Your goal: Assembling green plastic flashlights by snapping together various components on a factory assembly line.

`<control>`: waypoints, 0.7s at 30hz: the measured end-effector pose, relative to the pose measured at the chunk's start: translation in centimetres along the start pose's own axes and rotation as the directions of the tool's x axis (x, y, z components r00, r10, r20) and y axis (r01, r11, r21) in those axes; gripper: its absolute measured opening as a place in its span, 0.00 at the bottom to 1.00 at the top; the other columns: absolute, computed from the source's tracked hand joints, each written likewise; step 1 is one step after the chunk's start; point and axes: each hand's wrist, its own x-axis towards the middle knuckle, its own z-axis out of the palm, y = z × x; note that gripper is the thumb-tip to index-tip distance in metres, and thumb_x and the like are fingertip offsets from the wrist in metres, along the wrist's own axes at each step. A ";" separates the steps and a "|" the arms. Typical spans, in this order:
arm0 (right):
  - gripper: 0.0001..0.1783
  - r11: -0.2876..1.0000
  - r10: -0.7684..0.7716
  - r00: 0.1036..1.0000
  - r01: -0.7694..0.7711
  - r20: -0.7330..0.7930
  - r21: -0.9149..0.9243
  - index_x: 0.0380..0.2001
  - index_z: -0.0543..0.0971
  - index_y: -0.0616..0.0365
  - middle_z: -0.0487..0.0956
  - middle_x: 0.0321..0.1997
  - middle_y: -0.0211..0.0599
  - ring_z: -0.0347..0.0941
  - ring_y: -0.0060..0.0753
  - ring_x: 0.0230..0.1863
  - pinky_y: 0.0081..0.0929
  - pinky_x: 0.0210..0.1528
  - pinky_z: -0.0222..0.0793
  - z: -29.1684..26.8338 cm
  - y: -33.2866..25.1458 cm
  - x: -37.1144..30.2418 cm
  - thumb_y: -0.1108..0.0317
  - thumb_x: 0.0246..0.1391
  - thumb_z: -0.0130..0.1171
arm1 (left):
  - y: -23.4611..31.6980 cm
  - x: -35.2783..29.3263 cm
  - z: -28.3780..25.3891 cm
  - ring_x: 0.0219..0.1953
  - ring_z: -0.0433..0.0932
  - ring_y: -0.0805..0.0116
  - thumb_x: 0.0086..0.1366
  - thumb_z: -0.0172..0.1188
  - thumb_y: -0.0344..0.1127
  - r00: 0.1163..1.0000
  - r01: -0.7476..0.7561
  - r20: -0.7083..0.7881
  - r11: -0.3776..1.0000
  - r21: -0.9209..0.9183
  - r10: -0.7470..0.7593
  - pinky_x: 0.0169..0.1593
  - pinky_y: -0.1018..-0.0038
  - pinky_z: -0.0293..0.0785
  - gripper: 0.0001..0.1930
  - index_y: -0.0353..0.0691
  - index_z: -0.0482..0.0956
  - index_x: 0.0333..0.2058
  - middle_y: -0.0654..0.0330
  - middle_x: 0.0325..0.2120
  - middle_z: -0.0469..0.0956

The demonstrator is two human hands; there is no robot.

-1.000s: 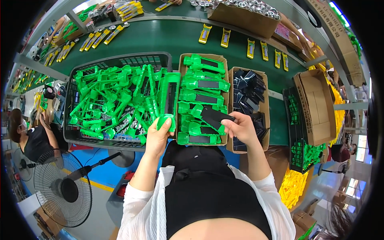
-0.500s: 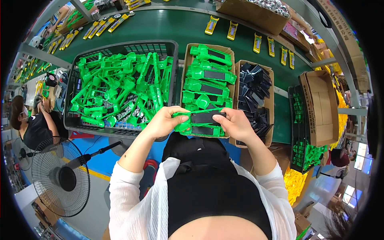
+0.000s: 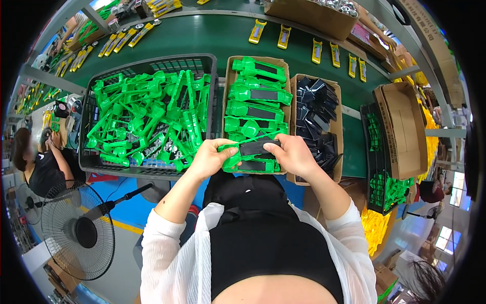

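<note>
Held between my hands is a green plastic housing (image 3: 231, 161) with a flat black panel (image 3: 251, 147) lying along it. My left hand (image 3: 210, 156) pinches the housing's left end, thumb on top. At the right end, my right hand (image 3: 296, 155) is closed on the panel and housing, its thumb pressed on the panel. Fingers underneath are hidden. Directly below the held piece is a cardboard box (image 3: 287, 68) of similar green housings (image 3: 258, 95), each with a black panel. Beside it stands another box (image 3: 340, 152) of loose glossy black panels (image 3: 315, 109).
A dark crate (image 3: 216, 76) heaped with green parts stands left. Beyond, yellow pieces (image 3: 257, 31) lie on a green conveyor (image 3: 212, 35). At right are a black tray (image 3: 377, 200) and a cardboard box (image 3: 405, 131). A fan (image 3: 83, 232) and a seated person (image 3: 43, 162) are at left.
The whole view has shifted slightly, so the boxes and crate appear a little further left. Both hands keep their hold on the housing; the right thumb has slid slightly along the panel.
</note>
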 end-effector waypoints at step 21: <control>0.34 0.955 -0.002 0.949 -0.092 -0.317 -0.283 0.30 0.63 0.66 0.73 0.18 0.50 0.74 0.52 0.25 0.40 0.25 0.69 0.7 2.3 1.0 0.44 0.40 0.62 | 0.5 2.6 0.1 0.27 0.77 0.73 0.57 0.56 0.23 0.993 -0.111 0.075 0.957 0.268 0.094 0.31 0.78 0.73 0.07 0.32 0.77 0.36 0.61 0.27 0.77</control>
